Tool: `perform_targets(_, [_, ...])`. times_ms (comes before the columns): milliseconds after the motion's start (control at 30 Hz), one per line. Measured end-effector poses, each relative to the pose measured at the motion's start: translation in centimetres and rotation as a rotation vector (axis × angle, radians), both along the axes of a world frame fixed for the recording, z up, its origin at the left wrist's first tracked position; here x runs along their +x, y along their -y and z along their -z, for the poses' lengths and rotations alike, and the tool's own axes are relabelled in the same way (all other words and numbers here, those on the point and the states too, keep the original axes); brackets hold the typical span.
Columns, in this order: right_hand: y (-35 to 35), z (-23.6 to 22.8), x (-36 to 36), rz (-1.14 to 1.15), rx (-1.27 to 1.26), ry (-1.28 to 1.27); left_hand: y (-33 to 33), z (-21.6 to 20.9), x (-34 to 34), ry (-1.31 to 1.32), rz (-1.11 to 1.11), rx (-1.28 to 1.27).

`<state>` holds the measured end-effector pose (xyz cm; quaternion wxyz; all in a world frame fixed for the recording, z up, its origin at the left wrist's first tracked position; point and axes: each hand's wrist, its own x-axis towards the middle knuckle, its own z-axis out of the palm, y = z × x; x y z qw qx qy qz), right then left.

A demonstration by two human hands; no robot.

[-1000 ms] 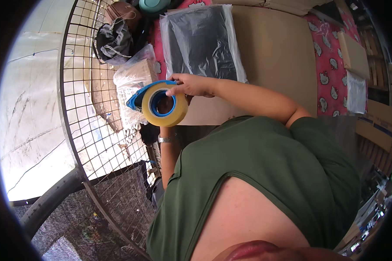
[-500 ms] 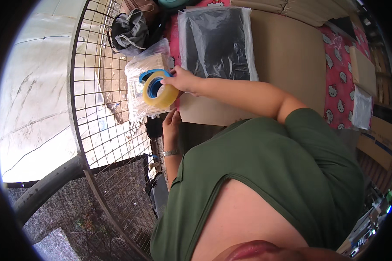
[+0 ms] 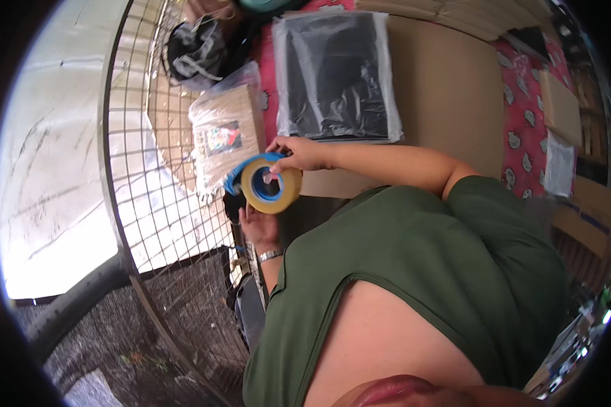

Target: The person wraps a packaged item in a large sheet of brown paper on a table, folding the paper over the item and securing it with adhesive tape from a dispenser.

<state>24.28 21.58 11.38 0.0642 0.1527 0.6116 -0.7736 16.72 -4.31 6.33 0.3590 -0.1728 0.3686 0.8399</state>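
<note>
Blue tape dispenser [image 3: 236,178], yellowish roll [image 3: 290,192] — right hand [image 3: 302,154] holding it, left hand [image 3: 261,229] close by, its grip unclear

This looks to me like a small, makeshift packing corner. The worktop [image 3: 525,152], dressed in pink cartoon print, carries a broad cardboard sheet [image 3: 448,102] and something black in a clear plastic bag [image 3: 336,78]. There's a tape dispenser [image 3: 290,186] out, a brown carton [image 3: 580,227] on the right, and daylight through wire mesh [image 3: 114,203].
</note>
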Motion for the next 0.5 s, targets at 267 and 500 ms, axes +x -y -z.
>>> perform_targets(267, [-2.0,3.5,4.7,-0.326,0.542,-0.020,-6.2,-2.3,-1.4,-0.903,0.500,-0.656])
perform_targets(500, [-1.6,1.9,6.9,-0.160,0.634,-0.095,-12.2,-5.1,1.5,-1.258,1.420,-0.696])
